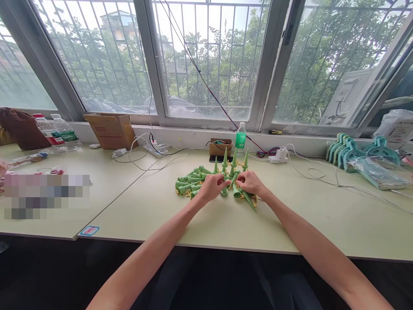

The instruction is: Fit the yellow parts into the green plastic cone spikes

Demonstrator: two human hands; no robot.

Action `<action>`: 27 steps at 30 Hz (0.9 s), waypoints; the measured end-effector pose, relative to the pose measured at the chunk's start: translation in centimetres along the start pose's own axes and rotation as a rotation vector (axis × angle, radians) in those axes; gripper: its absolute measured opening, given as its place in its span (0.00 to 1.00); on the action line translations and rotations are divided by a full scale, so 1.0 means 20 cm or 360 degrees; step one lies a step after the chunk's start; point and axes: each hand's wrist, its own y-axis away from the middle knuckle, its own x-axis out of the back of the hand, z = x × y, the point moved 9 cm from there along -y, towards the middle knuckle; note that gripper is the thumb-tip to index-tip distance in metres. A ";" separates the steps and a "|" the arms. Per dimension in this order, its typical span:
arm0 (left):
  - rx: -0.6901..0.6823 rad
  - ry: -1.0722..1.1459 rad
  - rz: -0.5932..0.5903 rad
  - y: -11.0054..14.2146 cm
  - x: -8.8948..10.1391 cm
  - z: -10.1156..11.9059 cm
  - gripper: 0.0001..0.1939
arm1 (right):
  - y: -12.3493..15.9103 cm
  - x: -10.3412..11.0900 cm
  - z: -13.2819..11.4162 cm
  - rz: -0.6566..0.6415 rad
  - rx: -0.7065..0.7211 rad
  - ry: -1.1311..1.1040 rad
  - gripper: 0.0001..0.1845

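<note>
A green plastic spike (235, 178) slants between my two hands, pinched by the fingertips of both. My left hand (213, 187) is closed at its left side, and my right hand (252, 182) is closed at its upper right end. Small parts at the fingertips are too small to make out. To the left lies a pile of green spikes (187, 188) mixed with small yellow pieces. Several spikes stand point up (225, 160) behind my hands. Under my right hand another spike (249, 200) lies with its tip toward me.
A green-labelled bottle (240, 137) and a small cardboard box (220, 147) stand behind the spikes. Power strips (156, 149) and white cables run along the back. Teal hangers (346, 150) are at the right; a larger carton (111, 131) and water bottles (68, 132) at the left.
</note>
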 end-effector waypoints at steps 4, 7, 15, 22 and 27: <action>0.0003 -0.0023 -0.0012 0.00 -0.01 0.00 0.22 | 0.00 0.00 0.00 -0.0019 -0.0023 -0.0006 0.09; -0.0009 -0.0029 -0.0022 0.00 -0.01 0.00 0.21 | 0.01 0.00 -0.01 -0.0051 -0.0033 0.0012 0.09; -0.0011 -0.0053 -0.0039 0.01 -0.02 0.01 0.22 | 0.01 -0.01 -0.02 -0.0154 -0.0046 0.0047 0.08; -0.0033 -0.0055 -0.0053 0.01 -0.02 0.02 0.22 | 0.01 -0.03 -0.01 -0.0156 -0.0044 0.0003 0.08; -0.0043 -0.0065 -0.0058 0.01 -0.02 0.03 0.22 | 0.02 -0.03 -0.01 -0.0165 -0.0060 -0.0024 0.07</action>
